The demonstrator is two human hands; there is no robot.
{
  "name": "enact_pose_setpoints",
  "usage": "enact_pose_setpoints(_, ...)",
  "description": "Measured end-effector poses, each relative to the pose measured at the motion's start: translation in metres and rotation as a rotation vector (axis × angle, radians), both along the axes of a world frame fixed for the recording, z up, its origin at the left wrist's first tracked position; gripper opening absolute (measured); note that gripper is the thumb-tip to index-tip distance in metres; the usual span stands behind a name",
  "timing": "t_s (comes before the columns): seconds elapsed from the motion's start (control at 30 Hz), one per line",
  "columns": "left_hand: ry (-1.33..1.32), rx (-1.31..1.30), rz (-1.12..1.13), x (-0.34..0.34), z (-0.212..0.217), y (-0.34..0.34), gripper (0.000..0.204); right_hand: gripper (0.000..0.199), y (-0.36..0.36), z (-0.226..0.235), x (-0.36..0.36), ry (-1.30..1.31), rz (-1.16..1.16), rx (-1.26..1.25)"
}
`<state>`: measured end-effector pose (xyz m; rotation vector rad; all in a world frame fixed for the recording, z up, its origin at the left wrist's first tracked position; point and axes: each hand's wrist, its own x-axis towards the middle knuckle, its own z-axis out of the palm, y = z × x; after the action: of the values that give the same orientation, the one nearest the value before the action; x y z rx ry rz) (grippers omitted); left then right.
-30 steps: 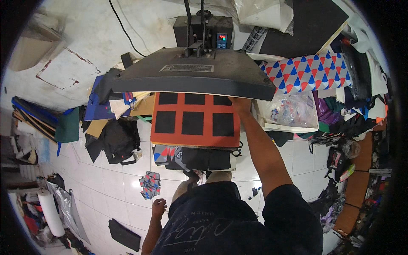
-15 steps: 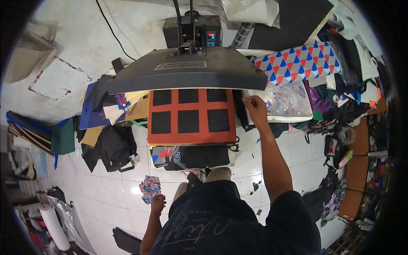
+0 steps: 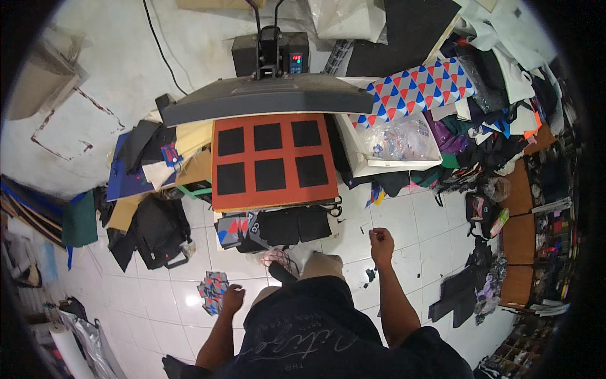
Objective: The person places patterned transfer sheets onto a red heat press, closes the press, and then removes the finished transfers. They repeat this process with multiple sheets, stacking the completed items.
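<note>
A heat press stands in front of me with its dark upper plate [image 3: 265, 98] raised over an orange pad [image 3: 221, 201]. Six black fabric squares [image 3: 270, 174] lie on the pad in two rows. My right hand [image 3: 381, 243] hangs over the white floor tiles, below and to the right of the pad, with its fingers curled and nothing visible in them. My left hand [image 3: 232, 297] is low by my knee, fingers closed, right beside a small stack of patterned fabric pieces [image 3: 211, 290] on the floor. A pile of black and patterned pieces [image 3: 278, 226] lies just below the pad.
A white box holding a clear plastic bag [image 3: 398, 142] stands right of the press, with a triangle-patterned cloth [image 3: 423, 88] behind it. Dark bags and fabric sheets [image 3: 151, 221] crowd the left. Heaps of cloth and brown shelves [image 3: 517, 215] fill the right side.
My right hand has drawn back from the right edge of the orange pad toward my body. The left hand stays low by the patterned pieces.
</note>
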<state>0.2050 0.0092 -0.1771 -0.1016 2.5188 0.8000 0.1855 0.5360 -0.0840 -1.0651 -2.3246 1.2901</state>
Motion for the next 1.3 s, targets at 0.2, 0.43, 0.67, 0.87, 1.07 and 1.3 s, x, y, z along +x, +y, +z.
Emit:
enact_pose_setpoints(0.2, 0.292, 0.389, -0.250, -0.104, 0.163, 0.185, 0.034, 0.015, -0.014, 0.005, -0.014, 0.007, 0.277, -0.015)
enact_pose_setpoints(0.43, 0.678, 0.172, -0.454, -0.200, 0.189, 0.342, 0.054, 0.017, 0.067, 0.032, -0.030, -0.039, 0.363, 0.214)
enact_pose_setpoints(0.67, 0.599, -0.171, -0.427, -0.214, 0.145, 0.384, 0.059, 0.016, 0.190, 0.063, -0.102, 0.225, 0.242, 0.163)
enact_pose_setpoints(0.87, 0.494, -0.162, -0.375, -0.217, 0.150, 0.397, 0.056, 0.015, 0.221, 0.090, -0.234, 0.091, 0.607, 0.612)
enact_pose_setpoints(1.07, 0.511, -0.154, -0.308, -0.222, 0.156, 0.402, 0.051, 0.022, 0.211, 0.017, -0.308, -0.538, 1.121, 0.999)
enact_pose_setpoints(1.3, 0.640, -0.073, -0.112, -0.201, 0.183, 0.400, 0.040, 0.025, 0.213, -0.016, -0.300, -0.564, 1.143, 0.987)
